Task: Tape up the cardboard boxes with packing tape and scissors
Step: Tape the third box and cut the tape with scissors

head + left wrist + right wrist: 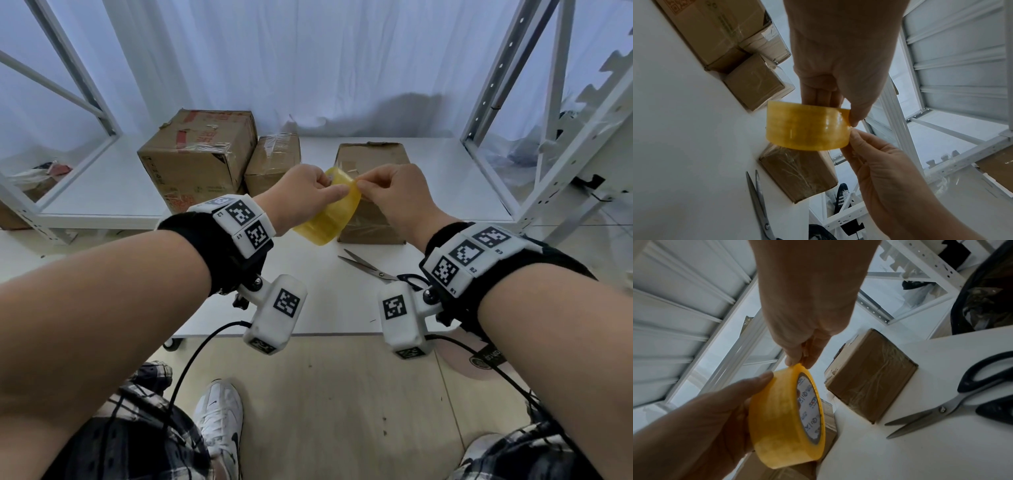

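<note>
At the head view's centre our left hand [301,195] grips the yellow translucent roll of packing tape [329,219] while our right hand [390,192] pinches its loose end, so next we likely pull a strip toward the brown cardboard box [373,161] behind, steel scissors [370,269] lying open on the white surface [462,178] below.

We see a white tabletop [445,178] flanked by white perforated metal shelving frames [496,102], a pale translucent curtain [308,61] behind, light wooden flooring [342,394] below, a white sneaker [219,414], and black cables [191,359].
</note>
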The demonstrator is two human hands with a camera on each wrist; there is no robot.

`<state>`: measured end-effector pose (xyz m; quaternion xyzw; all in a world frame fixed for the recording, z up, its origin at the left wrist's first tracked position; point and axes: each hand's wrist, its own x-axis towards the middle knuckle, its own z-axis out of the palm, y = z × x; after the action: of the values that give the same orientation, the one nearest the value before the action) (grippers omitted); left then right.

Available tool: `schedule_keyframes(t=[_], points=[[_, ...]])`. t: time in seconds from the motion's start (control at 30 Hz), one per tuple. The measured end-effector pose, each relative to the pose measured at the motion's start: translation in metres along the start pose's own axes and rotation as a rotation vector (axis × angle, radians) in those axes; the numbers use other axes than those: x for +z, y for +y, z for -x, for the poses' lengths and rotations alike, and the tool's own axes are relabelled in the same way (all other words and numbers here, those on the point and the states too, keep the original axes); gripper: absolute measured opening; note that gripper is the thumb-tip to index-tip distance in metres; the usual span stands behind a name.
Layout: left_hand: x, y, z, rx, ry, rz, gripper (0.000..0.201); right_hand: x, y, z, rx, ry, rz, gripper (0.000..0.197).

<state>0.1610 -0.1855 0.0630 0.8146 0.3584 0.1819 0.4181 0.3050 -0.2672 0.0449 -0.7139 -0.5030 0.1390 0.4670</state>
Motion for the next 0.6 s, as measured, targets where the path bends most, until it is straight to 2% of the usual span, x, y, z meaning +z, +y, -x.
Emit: schedule_keyframes(t=[0.07, 0.23, 0.4, 0.53, 0.6], points=[[-0.002, -0.001, 0.002, 0.012, -0.029, -0.001, 0.035, -0.002, 0.002, -0.001, -0.006, 0.01, 0.006, 0.007], [-0.004, -0.001, 0.006, 0.039, -0.057, 0.0, 0.031, 0.0, 0.001, -0.005, -0.058, -0.042, 0.164, 0.011], [-0.006, -0.001, 0.005, 0.041, -0.073, -0.035, 0.032, 0.002, -0.003, -0.007, 0.008, -0.157, 0.341, 0.011], [-0.006, -0.003, 0.004, 0.036, -0.074, -0.099, 0.034, -0.004, -0.008, -0.006, 0.035, -0.266, 0.279, 0.014], [-0.008, -0.003, 0.004, 0.033, -0.067, -0.105, 0.032, -0.005, -0.007, -0.006, 0.044, -0.243, 0.176, 0.013]])
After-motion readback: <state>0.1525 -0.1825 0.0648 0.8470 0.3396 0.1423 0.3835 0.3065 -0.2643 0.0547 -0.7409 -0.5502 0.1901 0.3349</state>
